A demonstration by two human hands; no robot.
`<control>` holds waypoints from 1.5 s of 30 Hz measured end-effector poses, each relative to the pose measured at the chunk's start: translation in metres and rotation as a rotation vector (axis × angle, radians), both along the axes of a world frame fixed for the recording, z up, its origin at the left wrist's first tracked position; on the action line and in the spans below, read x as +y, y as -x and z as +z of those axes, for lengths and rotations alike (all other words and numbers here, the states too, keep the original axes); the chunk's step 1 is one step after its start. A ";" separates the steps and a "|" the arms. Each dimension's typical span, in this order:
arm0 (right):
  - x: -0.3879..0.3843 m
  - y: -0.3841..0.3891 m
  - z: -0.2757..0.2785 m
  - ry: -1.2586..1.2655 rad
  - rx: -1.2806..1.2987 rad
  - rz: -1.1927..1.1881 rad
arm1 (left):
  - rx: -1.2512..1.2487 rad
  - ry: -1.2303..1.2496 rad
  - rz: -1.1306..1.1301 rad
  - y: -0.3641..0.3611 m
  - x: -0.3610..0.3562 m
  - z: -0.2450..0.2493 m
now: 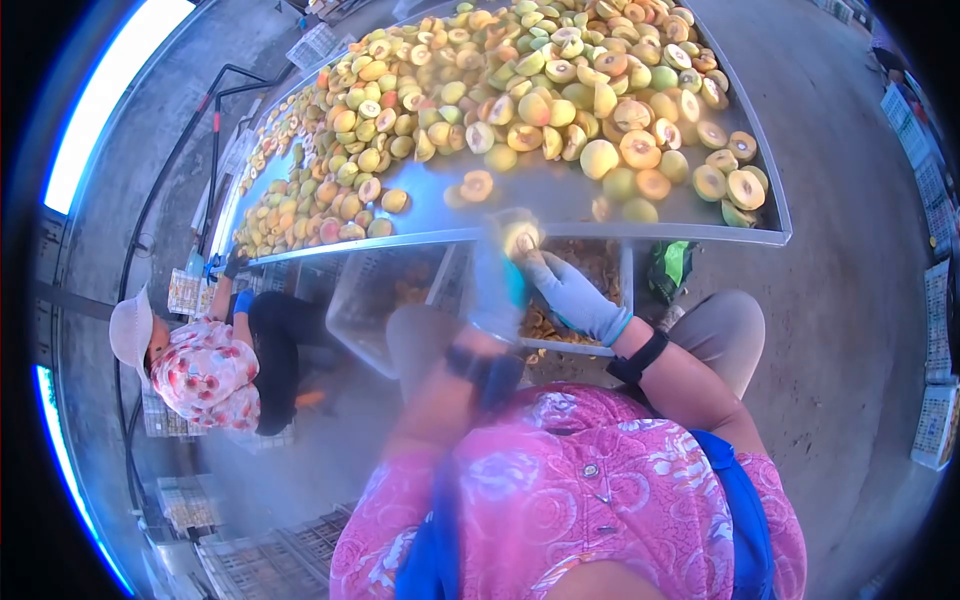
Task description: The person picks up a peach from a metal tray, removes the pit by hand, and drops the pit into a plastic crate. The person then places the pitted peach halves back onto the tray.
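Had room ahead, over the table rim [680, 234]
Could pass ahead of the right hand [575, 298] over bare metal [425, 185], but faced heaped fruit halves [640, 150] farther on; below, met a crate [627, 280], and rightward, a knee [735, 325].

- One camera, worn on the head, looks forward and down.
- The pink shirt [600, 490] is very close, at the bottom.
- The left grip [497, 290] and right grip [580, 298] are near the middle.
- The metal desk [425, 195] is farther off, at the top.
- The wide, bendy view shows floor [840, 300] on both sides.
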State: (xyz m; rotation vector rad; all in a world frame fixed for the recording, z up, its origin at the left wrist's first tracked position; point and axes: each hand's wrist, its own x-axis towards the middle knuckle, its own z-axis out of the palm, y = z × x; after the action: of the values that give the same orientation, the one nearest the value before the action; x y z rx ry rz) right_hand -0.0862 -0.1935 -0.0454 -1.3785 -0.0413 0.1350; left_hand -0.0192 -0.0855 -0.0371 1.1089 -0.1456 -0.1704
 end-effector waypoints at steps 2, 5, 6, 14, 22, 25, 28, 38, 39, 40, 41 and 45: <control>-0.005 0.007 0.019 -0.028 0.044 0.056 | 0.064 0.014 -0.080 -0.003 0.007 0.005; -0.008 0.009 0.021 -0.069 0.075 0.136 | 0.230 0.007 -0.135 -0.004 0.008 0.020; -0.008 0.009 0.019 -0.083 0.060 0.159 | 0.331 -0.015 -0.109 -0.004 0.007 0.023; -0.016 0.003 0.008 -0.298 0.408 0.332 | 0.173 -0.130 -0.124 -0.002 0.012 0.023; -0.010 0.011 0.018 -0.163 0.121 0.159 | -0.043 -0.216 0.000 0.001 0.010 0.007; -0.014 0.009 0.011 -0.341 0.299 0.356 | 0.084 -0.180 -0.153 0.003 0.013 0.019; -0.006 0.012 0.018 -0.228 0.241 0.221 | 0.193 -0.205 -0.128 0.005 0.012 0.022; -0.018 0.019 0.010 -0.474 0.368 0.425 | -0.031 -0.393 -0.473 -0.008 0.019 0.029; -0.019 0.019 0.010 -0.451 0.371 0.414 | -0.108 -0.483 -0.438 -0.007 0.017 0.028; -0.020 0.019 0.009 -0.451 0.378 0.410 | -0.102 -0.480 -0.443 -0.009 0.017 0.026; -0.021 0.019 0.007 -0.507 0.441 0.441 | -0.108 -0.475 -0.466 -0.011 0.018 0.022; -0.013 0.013 -0.001 -0.659 0.530 0.529 | 0.092 -0.471 -0.485 -0.009 0.029 0.023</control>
State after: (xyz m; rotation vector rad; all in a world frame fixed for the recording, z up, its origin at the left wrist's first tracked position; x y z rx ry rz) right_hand -0.0995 -0.2062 -0.0468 -0.6158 -0.0042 0.8492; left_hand -0.0101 -0.0567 -0.0139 1.5173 -0.3010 -0.7167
